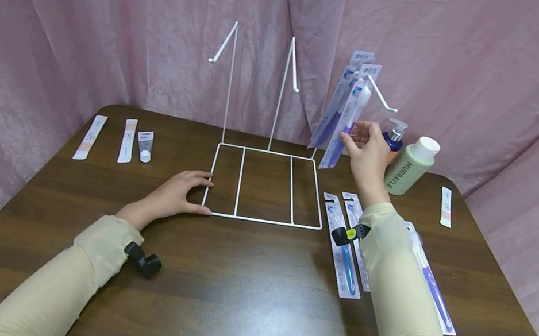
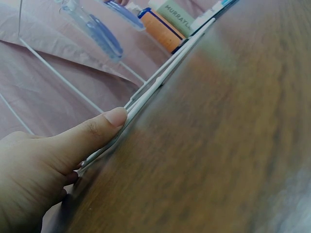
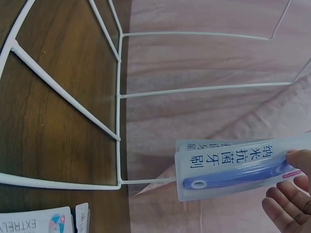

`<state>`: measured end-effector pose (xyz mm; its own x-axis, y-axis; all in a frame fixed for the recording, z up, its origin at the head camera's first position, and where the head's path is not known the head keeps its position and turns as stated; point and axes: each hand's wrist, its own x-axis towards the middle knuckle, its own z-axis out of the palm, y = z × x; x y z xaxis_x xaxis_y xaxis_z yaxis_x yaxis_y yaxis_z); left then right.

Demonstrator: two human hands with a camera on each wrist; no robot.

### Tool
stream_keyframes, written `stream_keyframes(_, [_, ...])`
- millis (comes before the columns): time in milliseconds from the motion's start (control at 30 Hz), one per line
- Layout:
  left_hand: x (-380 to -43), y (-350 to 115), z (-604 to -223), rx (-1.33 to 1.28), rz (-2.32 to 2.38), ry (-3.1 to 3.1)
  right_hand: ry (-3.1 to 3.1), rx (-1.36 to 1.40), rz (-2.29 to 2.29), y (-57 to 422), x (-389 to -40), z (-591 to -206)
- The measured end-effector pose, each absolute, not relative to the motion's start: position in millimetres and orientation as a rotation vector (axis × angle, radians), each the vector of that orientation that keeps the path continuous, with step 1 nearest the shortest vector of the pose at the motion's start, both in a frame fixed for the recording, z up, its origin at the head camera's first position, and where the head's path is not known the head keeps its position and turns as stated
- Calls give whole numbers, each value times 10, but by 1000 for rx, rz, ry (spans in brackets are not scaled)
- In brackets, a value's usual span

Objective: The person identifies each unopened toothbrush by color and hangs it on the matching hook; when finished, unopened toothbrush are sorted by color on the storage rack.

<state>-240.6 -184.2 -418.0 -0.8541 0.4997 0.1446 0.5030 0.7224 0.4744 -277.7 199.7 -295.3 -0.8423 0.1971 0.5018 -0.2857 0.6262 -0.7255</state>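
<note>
A white wire display rack (image 1: 261, 221) stands on the table, with upright rods ending in hooks. My left hand (image 1: 174, 194) holds its front left corner; in the left wrist view the thumb (image 2: 104, 124) lies on the bar. At the rack's right hook (image 1: 383, 97), my right hand (image 1: 369, 157) pinches a purple toothbrush in a blister pack (image 1: 339, 135) between thumb and fingers. The hook passes by the pack's top; whether through its hole I cannot tell. Behind it hangs another packaged toothbrush (image 1: 331, 107). In the right wrist view the held pack (image 3: 228, 170) covers most of the other.
Packaged toothbrushes (image 1: 343, 251) lie right of the rack, partly under my right forearm. A green bottle (image 1: 407, 168) and a pump bottle (image 1: 393, 140) stand behind. Flat sachets (image 1: 90, 138) and a small tube (image 1: 145, 145) lie left; another sachet (image 1: 446, 207) lies far right.
</note>
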Motion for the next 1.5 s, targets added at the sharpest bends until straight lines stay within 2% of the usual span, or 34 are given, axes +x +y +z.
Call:
stream_keyframes(500, [-2404,-1861,-4149,-845,-811,-2900,-2388,164,1033,2206,-2570,-2753])
stream_keyframes(1000, [-2416,-1828,-4128,-850,-807,-2915,-2603,127,741,2653,-2124,-2450])
stream_keyframes(1500, [-2417,-1822,-4114,-849,-797,-2920,-2687,131,572,3139,-1670,-2534])
